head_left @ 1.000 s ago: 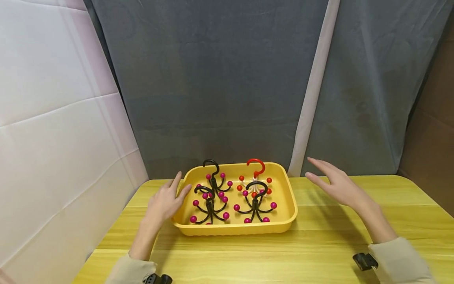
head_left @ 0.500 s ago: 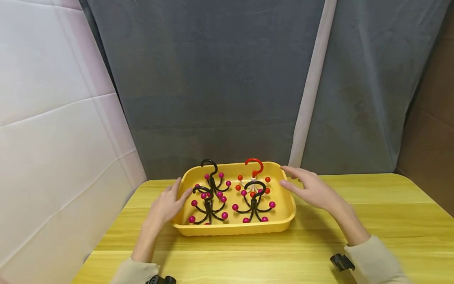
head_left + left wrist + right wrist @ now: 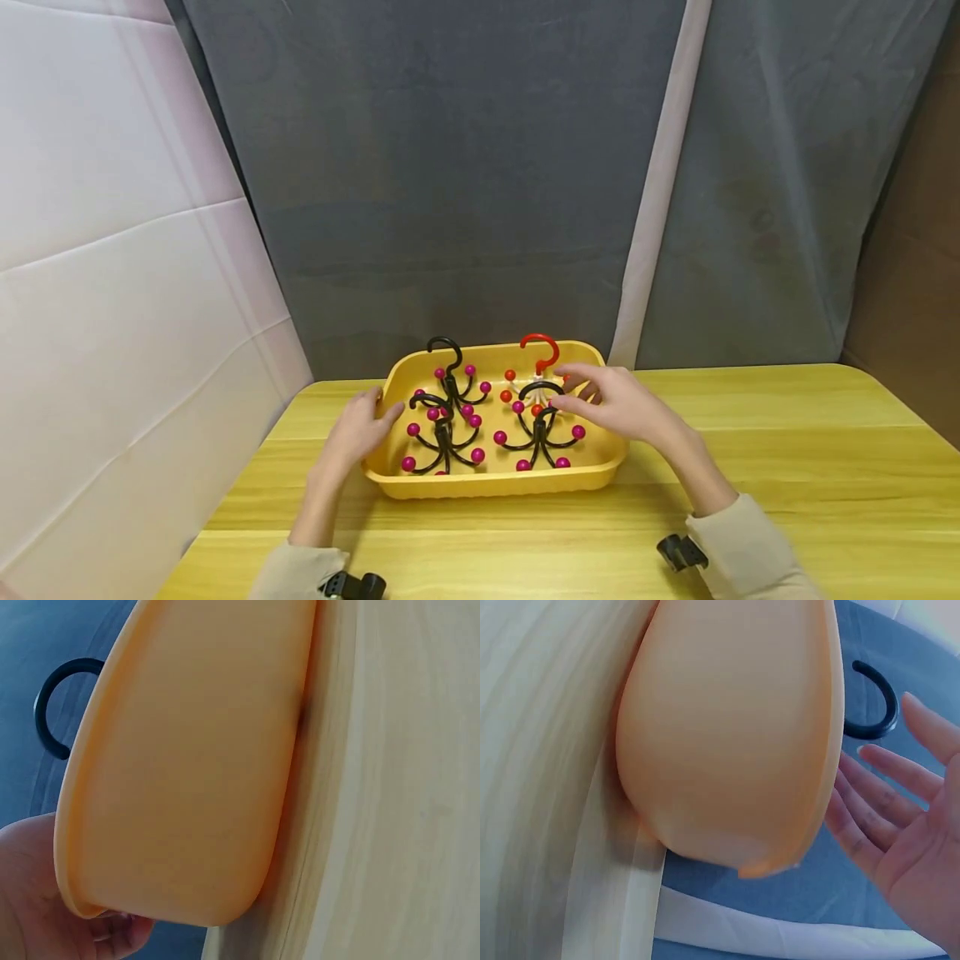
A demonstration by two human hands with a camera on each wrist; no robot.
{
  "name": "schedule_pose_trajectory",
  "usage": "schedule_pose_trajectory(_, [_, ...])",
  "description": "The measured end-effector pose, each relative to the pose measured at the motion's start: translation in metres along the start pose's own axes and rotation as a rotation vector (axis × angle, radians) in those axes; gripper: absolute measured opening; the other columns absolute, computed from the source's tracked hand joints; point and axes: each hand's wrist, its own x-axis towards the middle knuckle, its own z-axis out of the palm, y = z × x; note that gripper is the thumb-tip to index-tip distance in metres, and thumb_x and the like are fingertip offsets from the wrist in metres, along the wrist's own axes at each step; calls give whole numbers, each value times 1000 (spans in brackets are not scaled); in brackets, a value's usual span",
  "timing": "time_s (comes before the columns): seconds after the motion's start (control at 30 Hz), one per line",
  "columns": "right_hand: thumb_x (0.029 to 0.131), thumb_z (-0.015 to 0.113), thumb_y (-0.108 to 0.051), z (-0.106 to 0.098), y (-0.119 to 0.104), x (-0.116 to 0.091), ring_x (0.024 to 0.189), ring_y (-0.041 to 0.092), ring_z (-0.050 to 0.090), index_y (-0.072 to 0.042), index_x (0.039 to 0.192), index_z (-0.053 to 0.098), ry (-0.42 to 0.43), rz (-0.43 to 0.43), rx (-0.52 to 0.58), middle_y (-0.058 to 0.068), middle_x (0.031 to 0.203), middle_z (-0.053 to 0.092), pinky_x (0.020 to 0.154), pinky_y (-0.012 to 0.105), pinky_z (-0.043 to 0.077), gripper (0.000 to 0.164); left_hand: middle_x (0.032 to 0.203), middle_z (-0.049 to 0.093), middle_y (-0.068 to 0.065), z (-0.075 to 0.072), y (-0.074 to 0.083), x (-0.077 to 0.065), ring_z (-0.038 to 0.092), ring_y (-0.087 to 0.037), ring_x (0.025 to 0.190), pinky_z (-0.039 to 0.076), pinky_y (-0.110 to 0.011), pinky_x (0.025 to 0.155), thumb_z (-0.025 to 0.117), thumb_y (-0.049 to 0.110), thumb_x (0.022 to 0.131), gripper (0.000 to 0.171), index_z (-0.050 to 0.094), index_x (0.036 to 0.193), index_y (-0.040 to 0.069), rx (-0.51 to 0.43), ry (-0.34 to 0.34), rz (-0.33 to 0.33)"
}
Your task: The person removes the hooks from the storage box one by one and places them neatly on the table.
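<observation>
Head view: yellow tray (image 3: pixel 495 486) pinched at rim by L hand (image 3: pixel 357 429); front-R blk hanger (image 3: pixel 539 432) flanked by R hand (image 3: pixel 613 405), fingers spread.

Tray (image 3: pixel 495 487) looked like smooth moulded plastic, soft sheen; black hooks (image 3: pixel 540 431) at its 11, 8 and 4 o'clock read as glossy plastic, same for the red hook (image 3: pixel 542 367) at 1; magenta balls (image 3: pixel 477 456) were smooth, shiny; table (image 3: pixel 480 550) at the head view's 6 showed satin wood grain; backdrop (image 3: pixel 450 208) at 12 was matt cloth; sleeve (image 3: pixel 750 542) at 4, matt cloth too.
</observation>
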Motion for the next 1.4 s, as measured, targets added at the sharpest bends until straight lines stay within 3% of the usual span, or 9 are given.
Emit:
schedule_pose_trajectory(0.13, [95, 71, -31, 5, -1, 1, 79, 14, 68, -5, 128, 67, 11, -12, 5, 5, 102, 71, 73, 29, 57, 42, 99, 62, -26, -1, -5, 1, 59, -39, 91, 49, -54, 84, 62, 14, 98, 27, 62, 108, -11, -19, 21, 45])
schedule_pose_trajectory(0.27, [96, 71, -21, 10, -1, 2, 80, 17, 69, -3, 123, 69, 18, -46, 29, 5, 100, 72, 71, 27, 57, 33, 93, 63, -24, -3, -8, 1, 59, -37, 87, 51, -53, 80, 61, 3, 95, 18, 63, 105, -12, -25, 37, 81])
schedule_pose_trajectory(0.67, [95, 68, -5, 15, -2, 1, 73, 8, 68, -3, 101, 72, 68, -93, 54, 7, 89, 74, 65, 24, 56, 7, 101, 65, -27, -3, -8, -2, 61, -36, 90, 54, -47, 77, 61, -3, 94, 29, 61, 120, -18, -79, 40, 77])
schedule_pose_trajectory(0.93, [94, 69, -4, 13, -6, 1, 71, 7, 68, -3, 100, 73, 127, -89, 26, 3, 85, 74, 64, 23, 56, 7, 103, 63, -30, -3, -7, -1, 59, -42, 96, 52, -53, 85, 60, -3, 94, 31, 60, 121, -19, -60, 51, 86])
schedule_pose_trajectory(1.2, [94, 70, -6, 6, -16, -1, 74, 10, 70, -1, 102, 73, 211, -115, 21, 4, 87, 75, 65, 27, 58, 10, 105, 63, -29, 1, -11, -3, 60, -38, 94, 53, -50, 82, 61, -2, 95, 32, 61, 123, -17, -97, 68, 60])
schedule_pose_trajectory(1.4, [91, 73, -4, -5, -23, -4, 78, 17, 73, -1, 102, 74, 318, -176, 13, 5, 91, 75, 71, 34, 60, 12, 101, 64, -27, 2, -14, -2, 60, -36, 91, 52, -48, 80, 62, -3, 93, 29, 64, 119, -16, -98, 102, 77])
